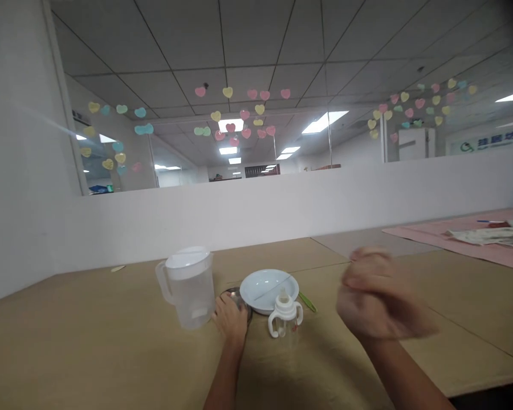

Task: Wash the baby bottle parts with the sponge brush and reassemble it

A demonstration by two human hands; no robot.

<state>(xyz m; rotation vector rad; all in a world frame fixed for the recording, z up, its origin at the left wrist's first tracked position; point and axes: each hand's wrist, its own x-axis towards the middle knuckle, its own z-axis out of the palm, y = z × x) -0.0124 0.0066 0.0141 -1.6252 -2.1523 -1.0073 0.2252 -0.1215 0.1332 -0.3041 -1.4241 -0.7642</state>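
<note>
Glass partition (346, 85) runs right across the back, ceiling tiles & lit panels visible thru it; white wall (239, 208) under that. Bench (89, 353) in front, brown top w/ seams. Far R end: pink sheet (431, 236), patterned cloth (491, 236) on it. Clear jug (194, 299) w/ pale lid stands upright L of the group, handle pointing L. R hand (374, 299) is up above the bench, R of everything in the group, badly blurred; fingers look bent inward, but can't tell if the grip is pressed together or has anything in it. Pale bowl (260, 281) sits approx. mid-bench, thin straight line across its inside. L hand (231, 316) is down btwn jug & bowl, fingers over a shiny metal dish (236, 294), touching it; can't tell if the grip pinches the rim. Dish mostly hidden, just L of the bowl. Baby bottle (285, 310), 2 white handles + teat, stands upright just in front of bowl. Green stick (308, 302) lies R of bowl. Smallest: heart-shaped notes (244, 114), pink/yellow/blue/green, on the glass.
</note>
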